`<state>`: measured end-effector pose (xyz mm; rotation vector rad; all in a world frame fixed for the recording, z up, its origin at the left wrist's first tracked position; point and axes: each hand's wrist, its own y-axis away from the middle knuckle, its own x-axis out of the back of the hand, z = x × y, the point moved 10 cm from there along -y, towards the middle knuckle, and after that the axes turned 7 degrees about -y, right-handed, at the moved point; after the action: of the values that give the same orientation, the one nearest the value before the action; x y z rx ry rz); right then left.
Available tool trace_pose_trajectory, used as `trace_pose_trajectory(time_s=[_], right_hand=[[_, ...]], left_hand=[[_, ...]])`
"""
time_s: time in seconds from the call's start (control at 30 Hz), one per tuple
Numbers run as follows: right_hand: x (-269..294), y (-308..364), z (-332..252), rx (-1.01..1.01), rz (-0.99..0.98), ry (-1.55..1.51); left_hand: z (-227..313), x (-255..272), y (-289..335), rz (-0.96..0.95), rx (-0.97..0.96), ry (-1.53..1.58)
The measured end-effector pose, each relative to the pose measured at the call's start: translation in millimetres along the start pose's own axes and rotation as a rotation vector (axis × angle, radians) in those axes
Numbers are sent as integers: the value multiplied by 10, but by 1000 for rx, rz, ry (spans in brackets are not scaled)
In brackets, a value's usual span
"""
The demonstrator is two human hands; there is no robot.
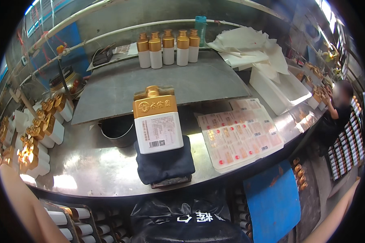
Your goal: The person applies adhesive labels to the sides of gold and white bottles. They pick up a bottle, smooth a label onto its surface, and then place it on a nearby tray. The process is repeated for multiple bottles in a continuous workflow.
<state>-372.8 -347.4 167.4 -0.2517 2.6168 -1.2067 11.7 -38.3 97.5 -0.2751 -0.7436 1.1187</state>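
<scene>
Head view: apparently at the labelling step, with the white-and-gold bottle (157, 121) resting on the dark cloth (165, 164), left of the label sheets (241, 135), both hands out of view, fingers impossible to call open or closed, and probably needing a peeled label next.

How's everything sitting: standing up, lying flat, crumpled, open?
Nearest bottle, labelled, neck up
Dark cloth, under that bottle
Five back bottles, standing in a row
Label sheets, lying flat
White papers, rumpled
White tub, open
Teal bottle, standing
</scene>
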Motion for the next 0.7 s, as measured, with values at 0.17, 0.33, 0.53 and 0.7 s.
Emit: trace_pose_trajectory(time_s=[0.17,0.33,0.53,0.7], right_hand=[[110,8,-80,31,27,5],[177,31,-189,55,56,-3],[258,112,-385,107,97,21],[560,126,-685,200,198,63]], left_hand=[[36,-92,-68,-14,-18,14],[60,-100,-40,-18,-20,2],[40,-136,-54,-40,-40,12],[153,-361,-206,-81,-95,17]])
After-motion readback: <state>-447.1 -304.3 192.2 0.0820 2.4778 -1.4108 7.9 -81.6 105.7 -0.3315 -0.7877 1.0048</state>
